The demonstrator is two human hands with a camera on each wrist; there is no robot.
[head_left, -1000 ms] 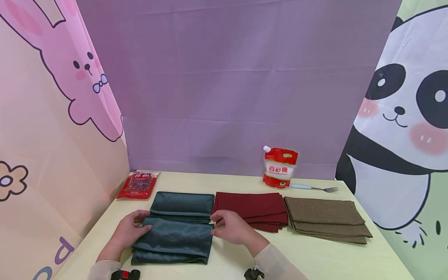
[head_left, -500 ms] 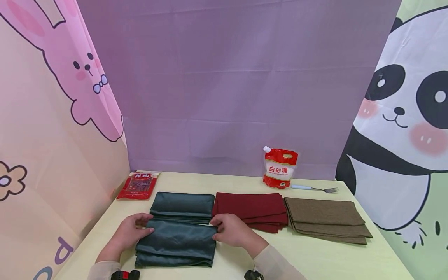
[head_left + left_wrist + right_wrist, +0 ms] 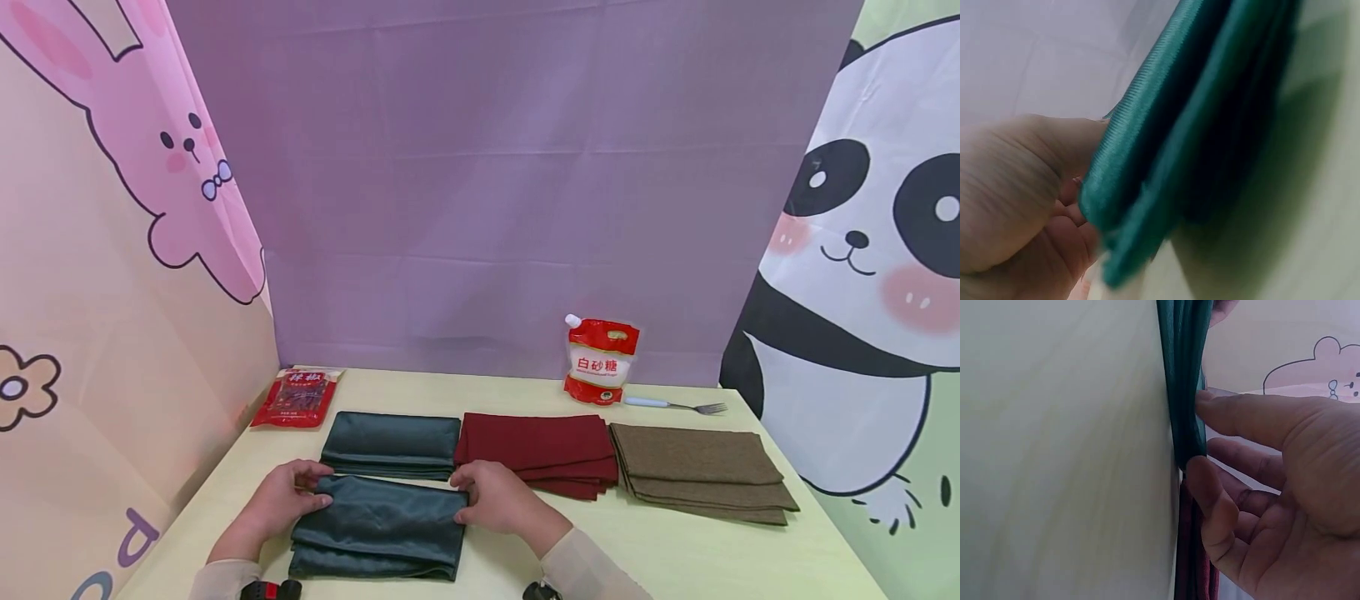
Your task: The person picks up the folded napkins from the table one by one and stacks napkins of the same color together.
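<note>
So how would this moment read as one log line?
left hand: pinches green cloth | right hand: pinches same cloth | cloth: on table, apart from green pile

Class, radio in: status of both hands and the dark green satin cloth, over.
Left hand and right hand pinch folded dark green satin cloth. Second green cloth behind. Nothing obstructing.

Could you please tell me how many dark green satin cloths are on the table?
2: one folded dark green satin cloth held by both hands at the front, another behind it. More layers may be hidden.
</note>
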